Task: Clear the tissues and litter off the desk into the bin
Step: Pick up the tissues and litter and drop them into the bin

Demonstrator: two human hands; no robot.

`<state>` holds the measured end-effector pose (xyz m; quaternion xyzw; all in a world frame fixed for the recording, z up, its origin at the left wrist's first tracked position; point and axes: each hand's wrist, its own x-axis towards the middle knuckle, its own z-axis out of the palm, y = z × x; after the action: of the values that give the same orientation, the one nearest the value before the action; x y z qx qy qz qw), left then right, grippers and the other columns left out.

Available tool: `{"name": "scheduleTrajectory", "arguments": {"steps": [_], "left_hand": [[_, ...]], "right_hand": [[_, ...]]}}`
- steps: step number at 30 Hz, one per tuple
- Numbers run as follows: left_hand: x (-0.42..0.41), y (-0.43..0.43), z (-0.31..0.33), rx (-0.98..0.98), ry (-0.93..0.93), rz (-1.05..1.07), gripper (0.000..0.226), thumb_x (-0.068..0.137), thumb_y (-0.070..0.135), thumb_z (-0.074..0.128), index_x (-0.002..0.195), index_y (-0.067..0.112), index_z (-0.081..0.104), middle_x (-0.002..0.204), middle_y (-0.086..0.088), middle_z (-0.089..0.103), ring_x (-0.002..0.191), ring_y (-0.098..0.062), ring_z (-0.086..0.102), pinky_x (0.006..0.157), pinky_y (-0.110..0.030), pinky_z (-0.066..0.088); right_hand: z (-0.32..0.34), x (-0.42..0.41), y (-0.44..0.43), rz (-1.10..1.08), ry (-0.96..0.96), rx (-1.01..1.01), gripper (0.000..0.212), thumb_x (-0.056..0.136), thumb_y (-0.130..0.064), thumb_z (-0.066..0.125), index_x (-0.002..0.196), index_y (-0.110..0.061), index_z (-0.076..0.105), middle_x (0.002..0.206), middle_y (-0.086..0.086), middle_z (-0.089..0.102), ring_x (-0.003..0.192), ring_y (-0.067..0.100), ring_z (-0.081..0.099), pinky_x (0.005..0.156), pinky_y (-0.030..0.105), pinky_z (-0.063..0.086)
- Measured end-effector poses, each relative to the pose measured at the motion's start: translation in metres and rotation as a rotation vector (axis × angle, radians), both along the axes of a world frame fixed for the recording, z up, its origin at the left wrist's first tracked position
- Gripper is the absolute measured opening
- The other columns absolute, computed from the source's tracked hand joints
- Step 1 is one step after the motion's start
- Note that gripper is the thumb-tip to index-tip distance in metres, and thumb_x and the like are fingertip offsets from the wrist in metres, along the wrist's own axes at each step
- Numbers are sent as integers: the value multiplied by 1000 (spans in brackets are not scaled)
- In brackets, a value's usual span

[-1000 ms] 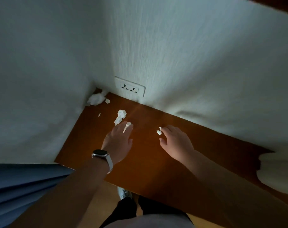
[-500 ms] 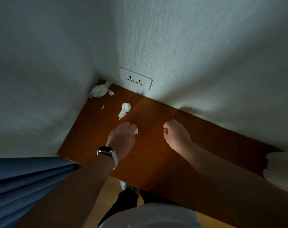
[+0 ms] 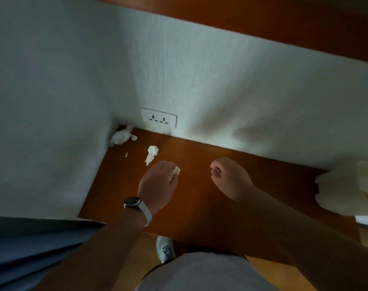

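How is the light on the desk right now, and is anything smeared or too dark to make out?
Head view: dim, with a warm lit band across the desk. The tissues stand out bright and fairly sharp. The walls show streaky blur. The right hand lies in shadow, so what it holds is unclear. Wide-angle bending at the edges.

Dim room, soft light w/ wall [image 3: 199, 80] brightest; forearms in shadow, slight motion blur, wide-angle bending at edges.
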<state>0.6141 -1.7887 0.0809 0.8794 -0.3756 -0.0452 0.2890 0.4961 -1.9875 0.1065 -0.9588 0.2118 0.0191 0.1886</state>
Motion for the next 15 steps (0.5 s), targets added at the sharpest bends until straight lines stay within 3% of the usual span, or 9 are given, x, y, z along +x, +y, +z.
{"name": "scheduleTrajectory", "arguments": {"steps": [9, 15], "left_hand": [[-42, -68, 48, -58, -98, -183, 19, 90, 23, 63, 107, 16, 64, 101, 0, 66, 86, -14, 60, 66, -27, 52], [-104, -145, 69, -40, -127, -311, 19, 91, 27, 62, 108, 20, 62, 102, 4, 67, 85, -10, 59, 64, -19, 42]], "right_hand": [[44, -70, -39, -126, -106, -8, 7, 92, -25, 56, 98, -26, 59, 87, -14, 52, 75, 1, 50, 63, 14, 40], [63, -143, -93, -249, -166, -7, 5, 91, -24, 56, 95, -26, 58, 84, -13, 53, 74, 1, 50, 60, 16, 37]]}}
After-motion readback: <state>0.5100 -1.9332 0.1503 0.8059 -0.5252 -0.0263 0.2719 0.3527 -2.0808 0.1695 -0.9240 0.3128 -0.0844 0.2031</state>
